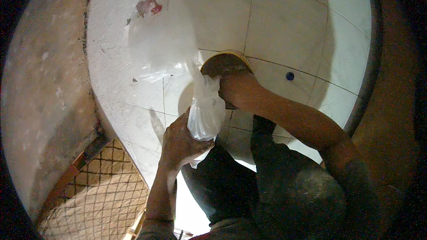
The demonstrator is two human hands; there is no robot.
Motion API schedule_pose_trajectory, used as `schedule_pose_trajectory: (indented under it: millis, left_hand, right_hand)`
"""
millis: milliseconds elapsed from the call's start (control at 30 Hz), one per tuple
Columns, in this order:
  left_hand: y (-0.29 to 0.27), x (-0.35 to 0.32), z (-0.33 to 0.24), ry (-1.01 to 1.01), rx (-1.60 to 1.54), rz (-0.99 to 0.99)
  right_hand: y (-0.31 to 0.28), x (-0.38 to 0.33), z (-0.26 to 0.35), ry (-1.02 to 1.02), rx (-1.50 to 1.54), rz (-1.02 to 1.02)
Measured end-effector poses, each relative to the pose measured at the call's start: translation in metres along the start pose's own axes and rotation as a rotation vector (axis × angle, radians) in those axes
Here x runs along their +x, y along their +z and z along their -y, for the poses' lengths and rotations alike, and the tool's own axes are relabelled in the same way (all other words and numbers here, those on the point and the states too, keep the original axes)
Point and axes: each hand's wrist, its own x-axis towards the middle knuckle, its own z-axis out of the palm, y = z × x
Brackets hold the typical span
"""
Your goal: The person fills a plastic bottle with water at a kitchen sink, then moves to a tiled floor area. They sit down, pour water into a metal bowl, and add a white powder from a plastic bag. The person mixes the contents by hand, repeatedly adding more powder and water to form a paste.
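My left hand point(180, 140) is wrapped round a bunched translucent plastic bag point(206, 118), whose loose neck rises toward the middle of the view. My right hand point(237, 88) lies over a round, dark brown container point(227, 59) with a thin yellow rim, right against the bag's upper part. The right fingers are hidden, so I cannot see what they touch. Whatever lies inside the container is too dark to make out. Beyond the left hand, a clear plastic sheet or bag point(160, 40) is spread flat on the tiles.
A crumpled wrapper with a red patch point(149, 6) lies at the far left of the tiled floor point(284, 22). To the right is a small dark blue cap point(290, 76). A rough wall point(49, 80) bounds the left side, with a patterned woven surface point(102, 186) below it.
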Motion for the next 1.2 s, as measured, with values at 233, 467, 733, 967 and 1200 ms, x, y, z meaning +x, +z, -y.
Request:
schedule_pose_trajectory:
  millis: [233,467,733,967,1200]
  left_hand:
    - [0.0,0.0,-0.028,-0.069,-0.018,0.159]
    - [-0.028,0.02,-0.039,-0.175,-0.087,0.234]
    - [-0.065,0.019,-0.052,-0.265,-0.108,0.355]
    - [-0.085,0.031,-0.062,-0.266,-0.187,0.45]
    - [-0.092,0.039,-0.06,-0.121,-0.196,0.441]
  right_hand:
    - [-0.01,-0.008,-0.013,0.162,0.21,-0.115]
    - [-0.028,0.019,-0.03,0.179,0.095,0.038]
    - [-0.07,0.009,-0.027,-0.006,0.022,0.043]
    - [-0.08,0.027,-0.031,0.044,-0.036,0.14]
    - [-0.097,0.03,-0.032,0.063,0.211,0.097]
